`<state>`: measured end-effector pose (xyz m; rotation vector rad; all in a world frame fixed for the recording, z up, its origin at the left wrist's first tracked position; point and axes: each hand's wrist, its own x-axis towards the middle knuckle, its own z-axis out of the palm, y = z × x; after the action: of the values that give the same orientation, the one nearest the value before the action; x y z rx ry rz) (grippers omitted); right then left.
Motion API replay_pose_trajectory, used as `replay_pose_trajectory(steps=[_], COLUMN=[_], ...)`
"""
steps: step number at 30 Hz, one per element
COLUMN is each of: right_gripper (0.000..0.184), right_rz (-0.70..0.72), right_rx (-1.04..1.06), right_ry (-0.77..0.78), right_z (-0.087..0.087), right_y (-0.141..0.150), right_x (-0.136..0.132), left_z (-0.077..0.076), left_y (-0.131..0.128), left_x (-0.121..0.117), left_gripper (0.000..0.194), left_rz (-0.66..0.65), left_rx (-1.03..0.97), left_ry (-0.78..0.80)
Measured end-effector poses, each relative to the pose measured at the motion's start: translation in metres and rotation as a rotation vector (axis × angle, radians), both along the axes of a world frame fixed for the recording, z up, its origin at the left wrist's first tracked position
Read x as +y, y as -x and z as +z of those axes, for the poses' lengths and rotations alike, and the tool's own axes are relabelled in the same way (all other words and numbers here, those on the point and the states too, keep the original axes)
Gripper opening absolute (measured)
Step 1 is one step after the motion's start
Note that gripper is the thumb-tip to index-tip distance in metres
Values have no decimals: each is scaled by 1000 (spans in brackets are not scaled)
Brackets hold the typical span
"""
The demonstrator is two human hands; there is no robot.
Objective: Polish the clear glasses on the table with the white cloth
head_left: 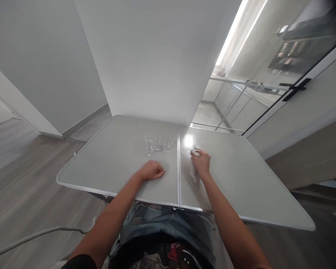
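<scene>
My left hand (152,170) rests on the left half of the grey table (106,157), its fingers curled in a loose fist with nothing visible in them. Just beyond it stand several small clear glasses (157,145), grouped close together; their outlines are faint against the tabletop. On the right half, my right hand (201,163) is closed on a crumpled white cloth (195,152), which could also be a tissue. Part of it shows past my fingertips, and a pale piece trails on the table beside my wrist.
A metal seam (179,168) divides the folding table. Behind it rises a white wall (156,67). To the right is a glass-paned door with a black handle (296,89). A pale cable (44,233) crosses at lower left. A bright reflection lies near my right hand.
</scene>
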<state>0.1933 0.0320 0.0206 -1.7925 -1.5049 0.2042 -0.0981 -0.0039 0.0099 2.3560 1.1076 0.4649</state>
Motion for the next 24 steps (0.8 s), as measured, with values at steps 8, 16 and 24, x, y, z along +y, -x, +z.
replay_pose_trajectory(steps=[8, 16, 24], right_gripper=[23, 23, 24], right_rz=[377, 390, 395], right_rx=[111, 48, 42], right_ry=[80, 116, 140], right_z=[-6, -19, -20], right_y=[118, 130, 137], right_x=[-10, 0, 0], left_z=[1, 3, 2], left_y=[0, -2, -1], left_x=[-1, -2, -1], left_gripper=[39, 36, 35], left_rz=[-12, -2, -68], left_rx=[-27, -69, 27], left_ry=[-40, -41, -142])
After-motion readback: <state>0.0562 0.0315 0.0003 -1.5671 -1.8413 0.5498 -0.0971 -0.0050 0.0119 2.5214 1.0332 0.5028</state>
